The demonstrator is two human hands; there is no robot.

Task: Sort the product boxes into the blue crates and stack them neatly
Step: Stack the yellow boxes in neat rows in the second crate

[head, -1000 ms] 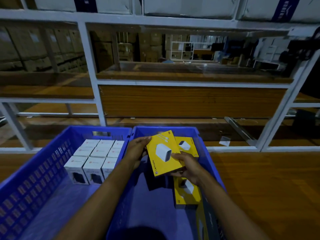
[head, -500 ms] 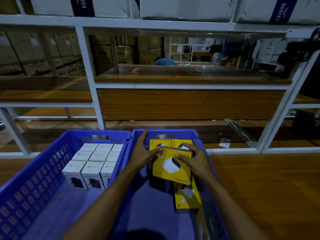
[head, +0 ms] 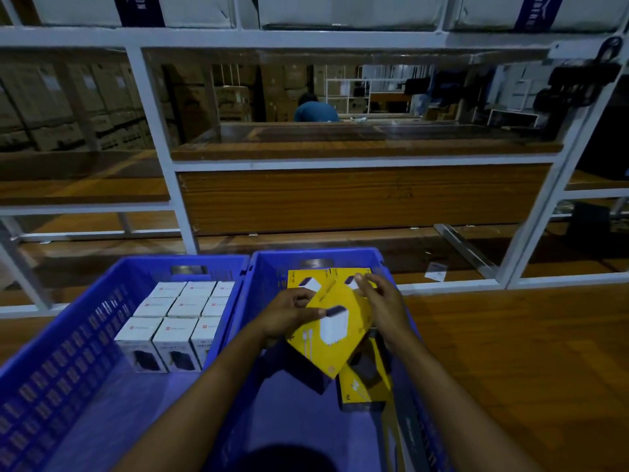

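Two blue crates stand side by side on a wooden floor. The left crate [head: 64, 338] holds several white product boxes [head: 177, 318] packed in rows at its far end. In the right crate [head: 269, 267] lie yellow boxes: two at the far wall [head: 303, 279] and one lower right [head: 366, 386]. My left hand [head: 289, 315] grips the left edge of a tilted yellow box [head: 337, 332] held over this crate. My right hand [head: 384, 304] rests on the box's upper right edge, fingers spread.
A white metal shelf frame [head: 160, 158] with wooden boards stands just behind the crates. A person in a blue shirt [head: 316, 110] is far behind it. Wooden floor [head: 510, 352] extends to the right of the crates.
The yellow box has turned and tilted, its lower corner now pointing toward me. My right hand slid to its upper edge. The view moved closer to the crates.
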